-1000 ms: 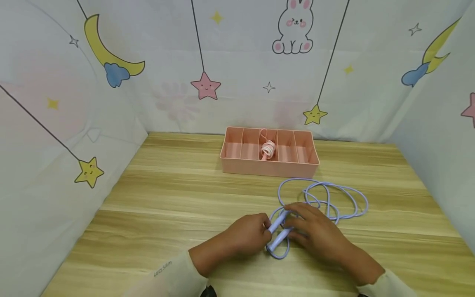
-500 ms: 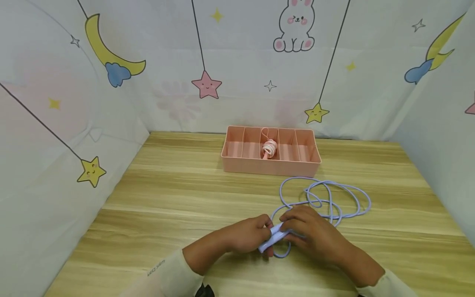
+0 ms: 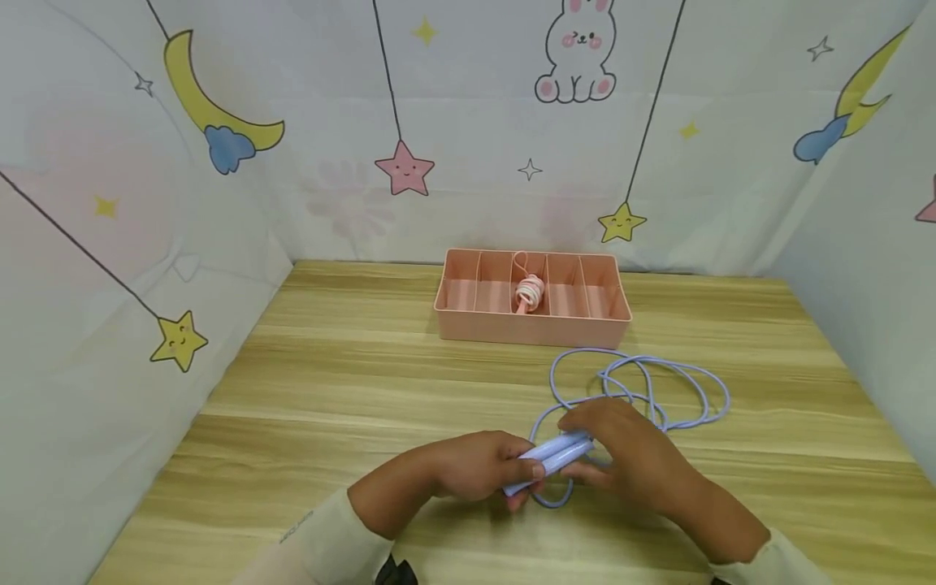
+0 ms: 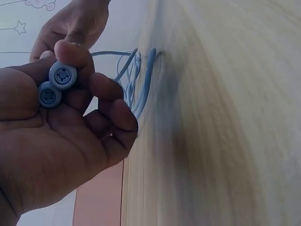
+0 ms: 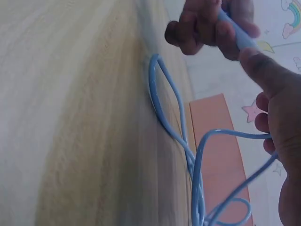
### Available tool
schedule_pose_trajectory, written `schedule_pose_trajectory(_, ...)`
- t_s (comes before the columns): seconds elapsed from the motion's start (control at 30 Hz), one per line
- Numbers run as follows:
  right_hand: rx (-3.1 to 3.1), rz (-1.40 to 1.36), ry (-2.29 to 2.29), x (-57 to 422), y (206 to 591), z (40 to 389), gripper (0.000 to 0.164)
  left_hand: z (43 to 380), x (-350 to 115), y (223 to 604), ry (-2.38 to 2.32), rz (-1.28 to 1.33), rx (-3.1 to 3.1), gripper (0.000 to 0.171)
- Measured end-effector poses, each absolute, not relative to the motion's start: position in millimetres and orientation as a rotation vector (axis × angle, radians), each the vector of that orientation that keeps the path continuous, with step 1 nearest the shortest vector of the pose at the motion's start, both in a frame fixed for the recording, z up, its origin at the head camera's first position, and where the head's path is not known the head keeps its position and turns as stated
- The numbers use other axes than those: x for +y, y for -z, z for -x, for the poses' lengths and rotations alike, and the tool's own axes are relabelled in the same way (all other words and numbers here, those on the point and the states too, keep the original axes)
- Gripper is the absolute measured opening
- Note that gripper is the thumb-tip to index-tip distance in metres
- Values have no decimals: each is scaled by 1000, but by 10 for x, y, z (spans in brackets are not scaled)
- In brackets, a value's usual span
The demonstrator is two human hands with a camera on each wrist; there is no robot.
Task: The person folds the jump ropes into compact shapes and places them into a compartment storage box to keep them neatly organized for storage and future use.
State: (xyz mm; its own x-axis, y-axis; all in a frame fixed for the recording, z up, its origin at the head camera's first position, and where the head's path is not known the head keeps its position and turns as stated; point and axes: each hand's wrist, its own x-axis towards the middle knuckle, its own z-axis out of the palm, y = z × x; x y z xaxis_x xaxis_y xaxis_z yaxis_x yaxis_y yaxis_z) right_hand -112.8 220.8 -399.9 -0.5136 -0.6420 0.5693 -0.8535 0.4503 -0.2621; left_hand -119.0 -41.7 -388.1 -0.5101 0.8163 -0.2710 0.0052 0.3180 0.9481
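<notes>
Both blue handles sit side by side at 6 o'clock on the table. Left hand curls round their ends, right hand grips the other end. Keep handles flush & parallel, rope trailing loose toward 1 o'clock. Right fingers mostly hidden; pink organiser at 12 o'clock, its contents hard to make out

The only lettering is a small dark print on the pale left sleeve, down at about seven o'clock from the hands, and it is too small and slanted to read. Nothing else carries words or numbers, only drawn stars, moons and a rabbit.
</notes>
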Motion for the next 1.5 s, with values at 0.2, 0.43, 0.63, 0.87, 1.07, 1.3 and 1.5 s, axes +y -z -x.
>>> schedule_pose_trajectory(0.2,-2390,-1171,-843,2298,3974,1120,39,1203,-489,3853,-1345,-782,1718,24)
schedule_pose_trajectory(0.43,-2404,-1121,-1395,2237,3982,1089,19,1215,-482,3841,-1468,-920,1674,27)
schedule_pose_trajectory(0.63,-2476,-962,-1572,2121,3968,1010,14,1195,-425,3858,-1604,-945,1762,26)
schedule_pose_trajectory(0.87,-2853,-797,-864,1883,3827,914,9,1143,-282,3876,-1719,-823,1943,24)
schedule_pose_trajectory(1.07,-2962,-799,-614,1764,3766,851,12,1101,-179,3860,-1766,-633,2095,25)
schedule_pose_trajectory(1.3,-2817,-952,-391,1714,3774,862,14,1052,-145,3818,-1744,-601,2045,18)
schedule_pose_trajectory(1.5,-2807,-984,-342,1703,3767,865,13,1046,-125,3769,-1702,-571,2136,21)
